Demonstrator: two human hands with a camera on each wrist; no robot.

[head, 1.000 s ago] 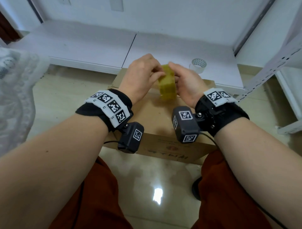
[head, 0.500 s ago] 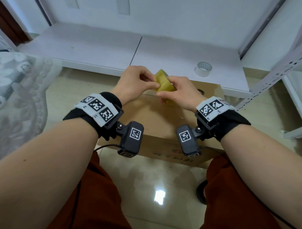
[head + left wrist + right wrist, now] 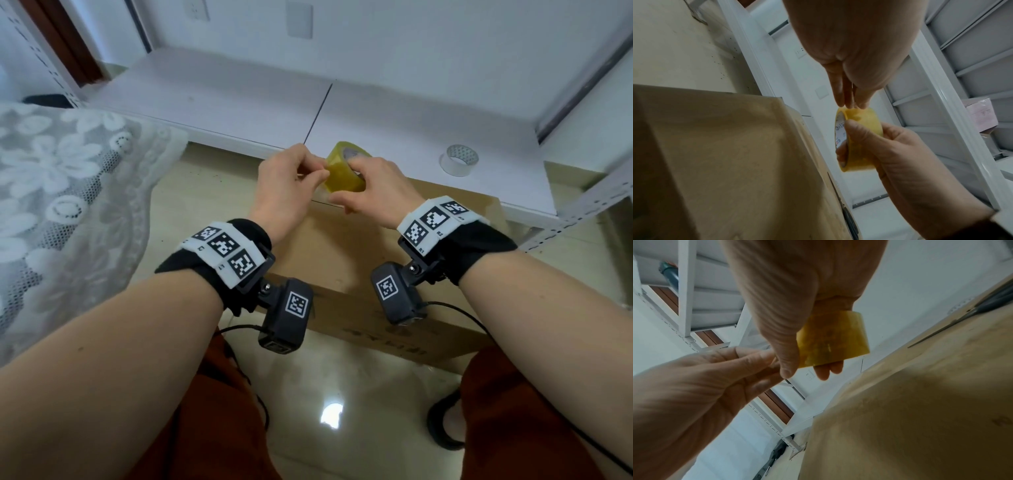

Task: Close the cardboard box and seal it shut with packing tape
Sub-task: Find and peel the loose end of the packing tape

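Note:
The brown cardboard box (image 3: 356, 263) stands on the floor between my knees with its top flaps down. Above its far edge I hold a yellow packing tape roll (image 3: 342, 169). My right hand (image 3: 358, 171) grips the roll (image 3: 861, 131), with the thumb on its side and the fingers curled round it. My left hand (image 3: 320, 173) pinches at the roll's outer face with thumb and fingertips (image 3: 849, 104). In the right wrist view the left hand's fingertips (image 3: 769, 361) meet right beside the roll (image 3: 833, 339). I cannot tell whether a loose tape end is lifted.
A white tape roll (image 3: 459, 160) lies on the low white shelf (image 3: 222, 102) behind the box. A dark, scissor-like tool (image 3: 992, 302) lies on the box top's far part. A lace cloth (image 3: 65, 192) hangs at left, and a white rack frame (image 3: 582, 202) stands at right.
Both hands have carried the roll from over the box's middle toward its far edge. The roll has turned so its core shows. Both hands still hold it.

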